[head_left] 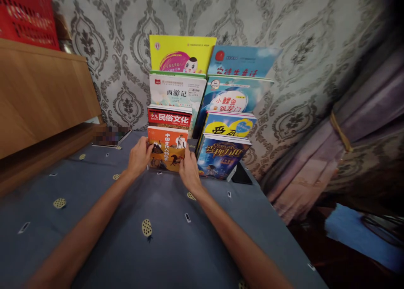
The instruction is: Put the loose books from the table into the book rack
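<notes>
An orange book (167, 152) with a horse on its cover stands upright at the front of the left column of books. My left hand (139, 157) grips its left edge, and my right hand (189, 169) closes on its right edge. Directly behind it are a red-topped book (170, 116), a pale book (176, 89) and a taller yellow book (181, 49). In the right column, a dark blue book (221, 156) is in front, followed by a yellow-and-blue book (232, 124), a teal book (235, 95) and a blue book (244, 59).
Blue pineapple-patterned cloth (120, 238) covers the surface. A wooden cabinet (47, 95) with a red basket (27, 17) on top stands left, near a flat book or magazine (111, 136). A dark flat object (242, 174) lies beside the right column. The curtain (303, 167) hangs right, beyond the surface's edge.
</notes>
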Tool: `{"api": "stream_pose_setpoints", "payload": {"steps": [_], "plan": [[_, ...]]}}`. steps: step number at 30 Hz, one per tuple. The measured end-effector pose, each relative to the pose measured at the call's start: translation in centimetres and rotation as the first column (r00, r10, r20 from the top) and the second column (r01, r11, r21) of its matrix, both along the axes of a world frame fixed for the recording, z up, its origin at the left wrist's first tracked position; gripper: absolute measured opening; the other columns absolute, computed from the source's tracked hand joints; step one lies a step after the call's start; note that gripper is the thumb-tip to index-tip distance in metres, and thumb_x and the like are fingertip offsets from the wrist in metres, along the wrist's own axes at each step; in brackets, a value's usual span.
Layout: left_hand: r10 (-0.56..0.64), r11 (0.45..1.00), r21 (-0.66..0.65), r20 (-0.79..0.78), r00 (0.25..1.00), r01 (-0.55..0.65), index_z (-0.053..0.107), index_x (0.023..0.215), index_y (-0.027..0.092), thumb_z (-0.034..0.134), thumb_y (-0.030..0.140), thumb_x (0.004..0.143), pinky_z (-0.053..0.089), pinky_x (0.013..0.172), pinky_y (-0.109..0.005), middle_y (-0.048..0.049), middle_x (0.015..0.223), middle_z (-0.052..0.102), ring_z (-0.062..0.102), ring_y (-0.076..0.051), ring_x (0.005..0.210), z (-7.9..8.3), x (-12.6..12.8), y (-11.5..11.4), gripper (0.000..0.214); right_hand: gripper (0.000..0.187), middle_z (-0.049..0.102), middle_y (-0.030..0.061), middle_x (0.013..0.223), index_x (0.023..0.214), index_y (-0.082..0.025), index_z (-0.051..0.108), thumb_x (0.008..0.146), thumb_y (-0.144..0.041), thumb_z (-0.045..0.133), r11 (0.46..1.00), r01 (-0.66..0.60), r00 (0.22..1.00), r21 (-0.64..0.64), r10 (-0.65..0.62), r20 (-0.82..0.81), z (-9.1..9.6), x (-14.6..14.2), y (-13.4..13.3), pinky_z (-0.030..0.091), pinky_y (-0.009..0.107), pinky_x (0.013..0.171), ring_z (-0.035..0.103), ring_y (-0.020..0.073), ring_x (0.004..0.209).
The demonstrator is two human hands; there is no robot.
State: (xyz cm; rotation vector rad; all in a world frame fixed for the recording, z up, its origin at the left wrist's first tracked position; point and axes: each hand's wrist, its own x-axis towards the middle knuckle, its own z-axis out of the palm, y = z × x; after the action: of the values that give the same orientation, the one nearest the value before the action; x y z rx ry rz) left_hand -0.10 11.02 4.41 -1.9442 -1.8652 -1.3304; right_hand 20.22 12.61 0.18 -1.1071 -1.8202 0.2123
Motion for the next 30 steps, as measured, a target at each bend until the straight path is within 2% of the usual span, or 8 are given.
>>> {"api": "stream_pose_setpoints", "payload": {"steps": [4, 6, 10, 13, 18, 24, 30], "plan": [[0.017, 1.0, -0.026, -0.032, 0.999, -0.018, 0.05, 0.097, 0.02, 0.048, 0.029, 0.094, 0.048, 0.077, -0.034, -0.0068, 0.092, 0.064, 0.063, -0.023, 0.085, 0.0, 0.0, -0.1, 0.009, 0.068, 0.053, 0.016, 0.115, 0.157, -0.014, 0.024, 0.09, -0.013, 0.035, 0.998, 0.022, 0.998, -0.061, -0.018, 0.058, 0.6, 0.2, -0.4, 0.049, 0.048, 0.098, 0.055, 0.0289, 0.107], [0.036, 0.998, -0.041, -0.051, 0.998, -0.038, 0.051, 0.104, 0.019, 0.05, 0.03, 0.095, 0.05, 0.077, -0.034, -0.0074, 0.094, 0.066, 0.065, -0.023, 0.087, 0.0, 0.1, -0.3, 0.014, 0.069, 0.053, 0.0169, 0.117, 0.158, -0.013, 0.023, 0.089, -0.013, 0.034, 0.996, 0.024, 0.997, -0.09, -0.018, 0.076, 0.9, 0.2, -0.6, 0.049, 0.048, 0.097, 0.055, 0.0293, 0.109], [0.087, 0.996, 0.0, -0.087, 0.992, -0.087, 0.041, 0.131, 0.018, 0.059, 0.033, 0.091, 0.054, 0.083, -0.038, -0.0117, 0.111, 0.066, 0.065, -0.028, 0.105, 0.0, 0.6, -0.6, 0.046, 0.071, 0.054, 0.0166, 0.12, 0.159, -0.016, 0.021, 0.089, -0.012, 0.034, 0.996, 0.015, 0.998, -0.092, -0.009, 0.068, 1.1, 0.3, -0.9, 0.049, 0.049, 0.099, 0.055, 0.0298, 0.112], [0.083, 0.996, 0.051, -0.103, 0.991, -0.078, 0.033, 0.141, 0.018, 0.062, 0.032, 0.089, 0.054, 0.09, -0.042, -0.0152, 0.125, 0.062, 0.062, -0.031, 0.116, 0.0, 0.8, -0.7, 0.061, 0.069, 0.054, 0.0173, 0.122, 0.159, -0.016, 0.021, 0.091, -0.014, 0.034, 0.995, 0.008, 0.997, -0.096, -0.001, 0.072, 1.0, 0.4, -0.9, 0.048, 0.049, 0.101, 0.055, 0.0303, 0.116], [0.06, 0.997, 0.051, -0.093, 0.994, -0.055, 0.033, 0.141, 0.016, 0.061, 0.029, 0.089, 0.053, 0.096, -0.047, -0.0165, 0.126, 0.06, 0.06, -0.032, 0.119, 0.0, 0.7, -0.5, 0.06, 0.07, 0.056, 0.0179, 0.129, 0.158, -0.015, 0.022, 0.09, -0.014, 0.037, 0.997, -0.017, 0.998, -0.072, 0.021, 0.06, 0.6, 0.5, -0.8, 0.046, 0.05, 0.104, 0.054, 0.0303, 0.122], [0.052, 0.998, 0.049, -0.088, 0.995, -0.048, 0.035, 0.14, 0.018, 0.059, 0.031, 0.089, 0.054, 0.095, -0.047, -0.014, 0.121, 0.062, 0.061, -0.032, 0.116, 0.1, 0.6, -0.5, 0.059, 0.064, 0.047, 0.0214, 0.148, 0.154, -0.009, 0.024, 0.092, -0.017, 0.037, 0.999, -0.037, 0.998, -0.006, 0.037, -0.055, -0.6, 0.7, -1.0, 0.04, 0.051, 0.113, 0.046, 0.0284, 0.137], [0.031, 0.998, 0.061, -0.082, 0.996, -0.026, 0.036, 0.14, 0.015, 0.059, 0.033, 0.088, 0.052, 0.096, -0.049, -0.0168, 0.122, 0.061, 0.06, -0.032, 0.116, 0.3, 0.3, -0.4, 0.06, 0.051, 0.055, 0.0207, 0.137, 0.143, -0.01, 0.039, 0.093, -0.017, 0.037, 0.998, -0.019, 0.994, 0.061, 0.025, -0.105, -1.9, 1.3, -2.9, 0.042, 0.05, 0.112, 0.05, 0.0269, 0.131]]}}
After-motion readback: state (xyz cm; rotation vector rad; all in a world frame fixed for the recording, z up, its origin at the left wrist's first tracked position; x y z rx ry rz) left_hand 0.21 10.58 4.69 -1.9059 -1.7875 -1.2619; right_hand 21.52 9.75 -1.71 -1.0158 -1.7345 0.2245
